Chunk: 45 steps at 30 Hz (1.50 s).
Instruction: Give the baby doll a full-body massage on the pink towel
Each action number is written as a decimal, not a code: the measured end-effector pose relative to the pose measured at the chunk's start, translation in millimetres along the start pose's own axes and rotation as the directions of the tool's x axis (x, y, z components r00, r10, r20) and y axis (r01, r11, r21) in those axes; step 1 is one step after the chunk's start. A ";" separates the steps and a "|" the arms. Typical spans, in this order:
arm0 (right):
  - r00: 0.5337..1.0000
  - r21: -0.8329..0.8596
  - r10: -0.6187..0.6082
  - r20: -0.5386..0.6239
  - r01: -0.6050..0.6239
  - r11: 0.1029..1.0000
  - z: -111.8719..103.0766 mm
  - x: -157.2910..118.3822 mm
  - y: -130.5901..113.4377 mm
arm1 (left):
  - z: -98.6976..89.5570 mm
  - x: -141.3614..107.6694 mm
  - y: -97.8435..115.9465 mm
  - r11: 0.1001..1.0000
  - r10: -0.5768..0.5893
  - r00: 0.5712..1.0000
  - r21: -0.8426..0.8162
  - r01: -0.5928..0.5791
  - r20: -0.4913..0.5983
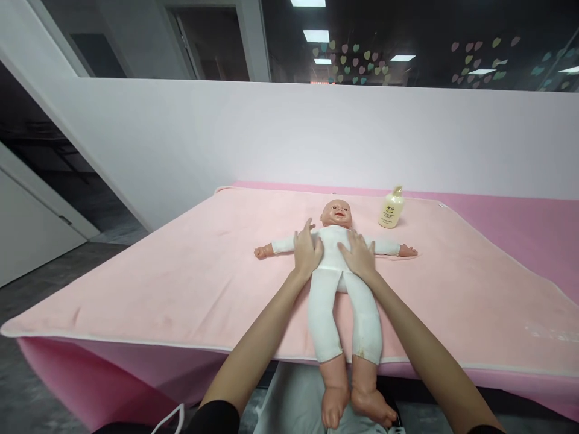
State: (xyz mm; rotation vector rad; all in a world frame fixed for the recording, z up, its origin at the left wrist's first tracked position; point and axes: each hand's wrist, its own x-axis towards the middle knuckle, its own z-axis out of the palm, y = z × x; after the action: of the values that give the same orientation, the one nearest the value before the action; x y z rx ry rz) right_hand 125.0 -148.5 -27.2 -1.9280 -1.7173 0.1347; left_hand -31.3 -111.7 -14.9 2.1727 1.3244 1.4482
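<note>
A baby doll (335,259) with a white cloth body lies face up on a pink blanket (190,259), its head away from me and its bare feet over the near edge. Its arms stretch out to both sides. My left hand (308,251) rests against the left side of the doll's torso, fingers extended and thumb toward the chest. On the opposite side my right hand (359,255) lies on the torso with its fingers spread. Both palms face the doll and are hidden from view.
A pale yellow pump bottle (391,208) stands on the blanket to the right of the doll's head. Behind the table rises a white wall (289,132) with dark glass above. The table's pink cover (520,226) shows at the right. A door (36,223) is at far left.
</note>
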 end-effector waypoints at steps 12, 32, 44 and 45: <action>0.934 0.330 0.186 -0.305 -0.080 0.940 17.1 10.9 29.2 | 3.5 -6.5 21.4 0.940 0.260 0.717 0.000 -0.342 0.647; 0.994 -0.031 0.103 0.033 -0.102 0.994 -0.6 4.4 11.6 | -2.8 -0.1 -9.1 0.985 0.126 0.986 0.102 -0.137 0.110; 0.973 0.037 0.213 -0.091 -0.210 0.977 7.6 8.9 27.5 | 1.2 -5.2 19.6 0.931 0.322 0.641 -0.109 -0.348 0.697; 0.967 0.083 0.228 -0.116 -0.219 0.972 7.4 9.1 27.1 | 1.0 -2.0 13.8 0.948 0.245 0.684 -0.022 -0.318 0.687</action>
State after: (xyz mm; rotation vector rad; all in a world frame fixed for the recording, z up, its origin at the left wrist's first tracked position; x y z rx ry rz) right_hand 147.5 -138.4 -43.3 -2.0294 -1.3943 0.1519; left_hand -22.9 -120.9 -8.3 2.6729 0.8158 0.5008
